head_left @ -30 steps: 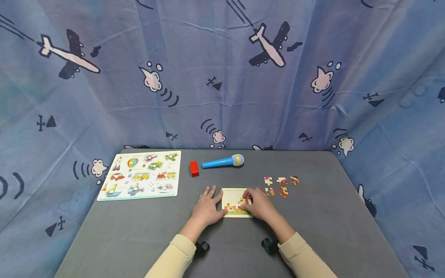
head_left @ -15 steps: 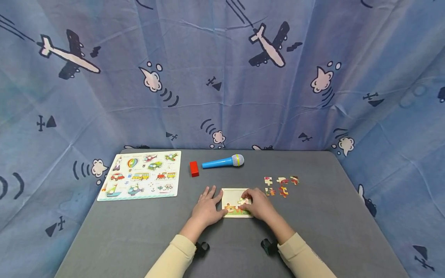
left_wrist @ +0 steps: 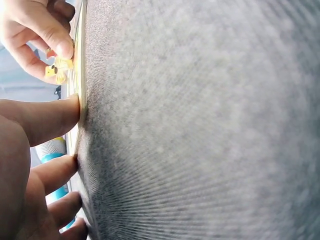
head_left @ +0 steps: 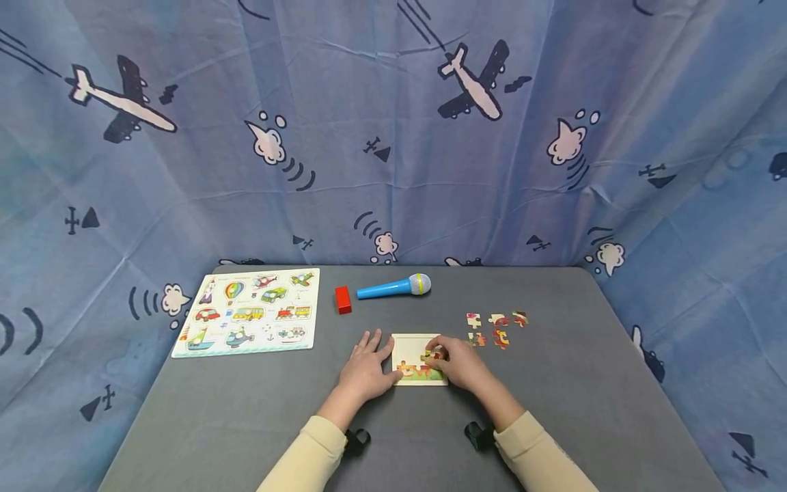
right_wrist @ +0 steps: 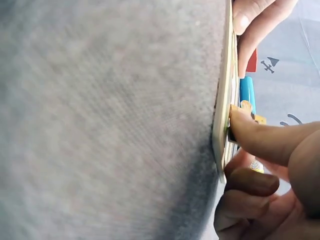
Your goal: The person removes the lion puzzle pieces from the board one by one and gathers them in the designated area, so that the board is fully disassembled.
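A small wooden puzzle tray [head_left: 407, 347] lies flat on the grey table, with joined pieces along its near side. The left hand [head_left: 365, 369] rests at the tray's left side with fingers spread. Its thumb touches the rim, as the left wrist view shows. Over the tray's right half, the right hand [head_left: 465, 365] pinches a jigsaw piece [left_wrist: 62, 70] between thumb and fingers. That piece is yellow and red and stands tilted close above the tray; the fingers hide part of it. In the right wrist view the thumb covers much of it.
Several loose jigsaw pieces [head_left: 501, 337] lie right of the tray. Behind it are a blue toy microphone [head_left: 393, 287] and a red block [head_left: 343, 300]. A white vehicle picture board [head_left: 252, 312] lies at the back left. A patterned curtain [head_left: 393, 137] hangs behind the table.
The jigsaw piece has turned between the right fingers, from a paler face to more yellow and red. The left hand and the tray have stayed put.
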`<state>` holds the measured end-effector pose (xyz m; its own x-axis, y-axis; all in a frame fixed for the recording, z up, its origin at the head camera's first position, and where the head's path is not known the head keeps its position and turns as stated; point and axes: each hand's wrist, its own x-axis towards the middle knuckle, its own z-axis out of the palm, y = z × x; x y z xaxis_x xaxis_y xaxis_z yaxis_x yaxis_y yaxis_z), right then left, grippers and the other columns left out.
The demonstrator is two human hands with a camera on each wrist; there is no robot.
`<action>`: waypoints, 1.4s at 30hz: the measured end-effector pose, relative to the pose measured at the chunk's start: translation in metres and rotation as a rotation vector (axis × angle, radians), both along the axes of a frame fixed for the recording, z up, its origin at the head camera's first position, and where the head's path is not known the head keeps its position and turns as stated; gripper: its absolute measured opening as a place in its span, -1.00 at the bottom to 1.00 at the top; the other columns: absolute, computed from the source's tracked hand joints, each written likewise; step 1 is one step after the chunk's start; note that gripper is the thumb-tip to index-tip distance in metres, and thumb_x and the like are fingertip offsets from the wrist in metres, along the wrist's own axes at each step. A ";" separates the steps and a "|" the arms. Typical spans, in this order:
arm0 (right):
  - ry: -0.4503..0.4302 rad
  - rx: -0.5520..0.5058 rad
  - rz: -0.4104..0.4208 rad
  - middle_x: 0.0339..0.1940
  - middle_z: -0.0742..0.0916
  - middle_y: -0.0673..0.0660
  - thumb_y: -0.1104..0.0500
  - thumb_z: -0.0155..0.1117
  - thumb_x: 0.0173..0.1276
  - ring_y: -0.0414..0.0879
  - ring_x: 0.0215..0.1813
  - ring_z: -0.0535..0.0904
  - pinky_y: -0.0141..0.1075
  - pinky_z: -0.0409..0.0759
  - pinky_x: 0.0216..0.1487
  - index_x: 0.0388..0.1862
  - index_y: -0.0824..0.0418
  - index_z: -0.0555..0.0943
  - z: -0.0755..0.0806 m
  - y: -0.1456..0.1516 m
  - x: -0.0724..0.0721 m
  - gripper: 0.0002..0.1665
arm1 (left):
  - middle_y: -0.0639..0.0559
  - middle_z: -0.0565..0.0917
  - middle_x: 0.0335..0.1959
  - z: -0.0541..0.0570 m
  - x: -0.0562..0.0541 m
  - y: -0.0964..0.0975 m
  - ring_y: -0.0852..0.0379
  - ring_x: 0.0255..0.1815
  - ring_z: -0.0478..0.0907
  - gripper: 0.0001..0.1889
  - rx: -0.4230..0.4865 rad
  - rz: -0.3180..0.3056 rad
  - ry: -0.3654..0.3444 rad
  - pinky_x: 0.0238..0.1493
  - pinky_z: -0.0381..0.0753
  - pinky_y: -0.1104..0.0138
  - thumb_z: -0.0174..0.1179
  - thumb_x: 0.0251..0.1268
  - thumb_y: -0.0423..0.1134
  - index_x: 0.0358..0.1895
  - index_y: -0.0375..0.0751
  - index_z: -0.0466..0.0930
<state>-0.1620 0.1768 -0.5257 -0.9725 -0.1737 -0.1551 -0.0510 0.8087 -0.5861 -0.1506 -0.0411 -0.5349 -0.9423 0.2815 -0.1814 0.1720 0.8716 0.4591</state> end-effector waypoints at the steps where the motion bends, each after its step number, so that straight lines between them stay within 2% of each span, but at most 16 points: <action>1: -0.008 -0.004 0.003 -0.43 0.61 -0.02 0.15 0.47 0.30 -0.13 -0.39 0.45 -0.28 0.39 -0.34 -0.10 0.06 0.70 0.000 0.000 0.000 -0.79 | -0.14 0.16 0.62 0.000 0.000 0.000 -0.19 0.67 -0.05 -0.21 -0.001 0.000 0.002 0.58 0.13 -0.08 0.31 0.28 0.15 0.53 -0.02 0.32; 8: 0.013 -0.142 -0.033 -0.49 0.59 -0.02 0.13 0.48 0.30 -0.16 -0.45 0.42 -0.33 0.37 -0.42 -0.28 0.11 0.67 0.002 0.009 -0.001 -0.87 | -0.15 0.17 0.62 -0.001 -0.001 0.000 -0.19 0.66 -0.04 -0.21 0.012 0.001 0.005 0.57 0.13 -0.08 0.31 0.28 0.15 0.53 -0.03 0.32; 14: 0.068 -0.223 -0.042 -0.45 0.64 0.03 0.09 0.36 0.42 -0.15 -0.42 0.46 -0.33 0.42 -0.42 -0.21 0.13 0.72 0.007 0.032 -0.002 -0.87 | -0.14 0.16 0.62 -0.002 0.000 -0.001 -0.19 0.67 -0.05 -0.21 0.011 -0.006 0.003 0.58 0.12 -0.07 0.30 0.29 0.16 0.54 -0.03 0.31; 18: 0.080 -0.209 -0.086 -0.39 0.68 0.08 0.03 0.27 0.50 -0.14 -0.40 0.49 -0.30 0.48 -0.41 -0.12 0.19 0.72 0.012 0.054 -0.002 -0.75 | -0.14 0.14 0.63 0.001 0.000 -0.002 -0.20 0.67 -0.06 -0.19 -0.002 -0.020 -0.004 0.58 0.11 -0.06 0.30 0.27 0.16 0.55 -0.03 0.28; 26: 0.083 -0.197 -0.321 -0.36 0.80 0.12 0.02 0.45 0.34 -0.16 -0.43 0.59 -0.31 0.51 -0.44 -0.08 0.29 0.66 0.022 0.106 -0.001 -0.62 | -0.13 0.06 0.65 0.009 0.000 -0.004 -0.19 0.68 -0.11 -0.07 -0.036 -0.074 -0.051 0.60 0.07 -0.04 0.32 0.20 0.22 0.59 -0.03 0.19; 28: 0.083 -0.180 -0.353 -0.36 0.80 0.14 0.00 0.45 0.33 -0.16 -0.43 0.59 -0.29 0.50 -0.45 -0.07 0.29 0.66 0.023 0.118 -0.002 -0.60 | -0.13 0.06 0.65 0.008 0.001 -0.005 -0.19 0.68 -0.11 -0.05 -0.036 -0.077 -0.054 0.60 0.07 -0.04 0.33 0.19 0.25 0.59 -0.03 0.18; 37: 0.067 -0.106 -0.379 -0.26 0.80 0.23 0.01 0.40 0.39 -0.16 -0.38 0.58 -0.27 0.52 -0.42 -0.01 0.34 0.69 0.013 0.160 -0.008 -0.58 | -0.15 0.10 0.64 0.002 0.000 -0.005 -0.19 0.67 -0.08 0.03 -0.036 -0.061 -0.026 0.59 0.10 -0.04 0.38 0.09 0.32 0.59 -0.04 0.20; 42: 0.019 -0.090 -0.394 -0.29 0.80 0.23 0.00 0.40 0.38 -0.17 -0.38 0.59 -0.27 0.52 -0.41 -0.03 0.39 0.67 0.007 0.176 -0.012 -0.55 | -0.14 0.12 0.63 0.000 0.000 -0.004 -0.18 0.67 -0.06 0.02 -0.046 -0.060 -0.009 0.59 0.12 -0.03 0.37 0.08 0.33 0.58 -0.03 0.21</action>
